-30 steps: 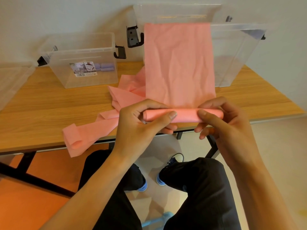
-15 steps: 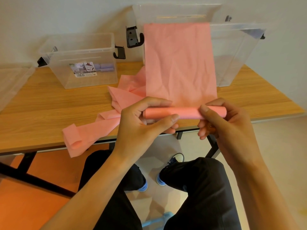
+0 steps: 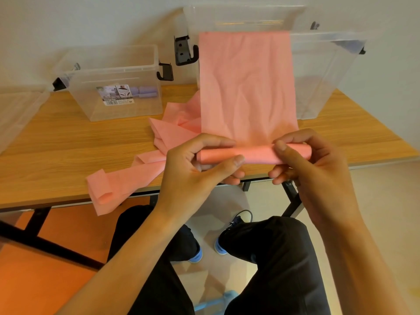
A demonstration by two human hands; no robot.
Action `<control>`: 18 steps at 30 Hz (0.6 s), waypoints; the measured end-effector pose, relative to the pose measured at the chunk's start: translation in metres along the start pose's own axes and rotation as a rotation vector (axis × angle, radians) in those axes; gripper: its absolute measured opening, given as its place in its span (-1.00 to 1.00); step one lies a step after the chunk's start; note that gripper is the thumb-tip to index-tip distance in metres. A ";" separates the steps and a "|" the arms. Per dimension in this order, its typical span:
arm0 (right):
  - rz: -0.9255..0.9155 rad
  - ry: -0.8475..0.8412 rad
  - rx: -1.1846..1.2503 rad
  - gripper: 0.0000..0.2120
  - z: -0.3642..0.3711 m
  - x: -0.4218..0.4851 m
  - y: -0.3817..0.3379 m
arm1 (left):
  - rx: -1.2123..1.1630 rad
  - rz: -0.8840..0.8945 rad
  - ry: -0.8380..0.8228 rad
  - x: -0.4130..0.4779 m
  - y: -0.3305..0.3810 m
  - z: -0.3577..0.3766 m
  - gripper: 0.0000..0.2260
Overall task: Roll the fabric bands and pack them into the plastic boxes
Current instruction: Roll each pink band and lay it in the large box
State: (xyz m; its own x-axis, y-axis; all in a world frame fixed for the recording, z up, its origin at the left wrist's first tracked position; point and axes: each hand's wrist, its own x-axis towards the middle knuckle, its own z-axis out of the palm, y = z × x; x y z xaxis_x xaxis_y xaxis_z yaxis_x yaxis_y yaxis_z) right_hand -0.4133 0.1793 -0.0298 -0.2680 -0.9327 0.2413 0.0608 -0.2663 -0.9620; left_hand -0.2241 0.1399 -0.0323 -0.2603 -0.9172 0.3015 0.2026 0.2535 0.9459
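Our left hand pinches the left end of the rolled pink fabric band, and our right hand has the same grip on the right end. The roll's long axis lies crosswise between them, over the near edge of the wooden table. The unrolled length rises away from us toward the large clear plastic box, so the next turn, we judge, goes forward.
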 end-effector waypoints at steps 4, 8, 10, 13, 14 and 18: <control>-0.010 -0.013 -0.014 -0.82 0.000 -0.002 0.000 | 0.014 -0.001 -0.008 0.000 -0.001 0.000 -0.85; 0.005 -0.061 0.015 -0.80 -0.002 -0.004 0.002 | 0.014 -0.008 0.024 0.000 0.001 0.000 -0.86; 0.007 -0.054 0.016 -0.81 -0.002 -0.004 0.004 | 0.007 -0.014 0.025 -0.001 0.002 0.000 -0.83; 0.018 -0.022 0.021 -0.81 -0.001 -0.004 0.005 | 0.000 -0.013 -0.007 -0.001 0.004 -0.001 -0.77; 0.024 -0.015 0.022 -0.79 -0.001 -0.004 0.004 | 0.008 -0.008 -0.022 -0.001 0.003 -0.002 -0.78; 0.035 -0.024 0.024 -0.69 0.000 -0.004 0.003 | 0.041 0.019 -0.025 0.000 0.002 -0.003 -0.86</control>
State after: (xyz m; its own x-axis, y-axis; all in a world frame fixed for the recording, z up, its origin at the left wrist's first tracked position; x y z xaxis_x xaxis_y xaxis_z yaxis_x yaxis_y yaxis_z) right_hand -0.4116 0.1825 -0.0334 -0.2424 -0.9470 0.2110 0.0925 -0.2390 -0.9666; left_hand -0.2207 0.1398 -0.0312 -0.2799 -0.9044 0.3219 0.1691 0.2837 0.9439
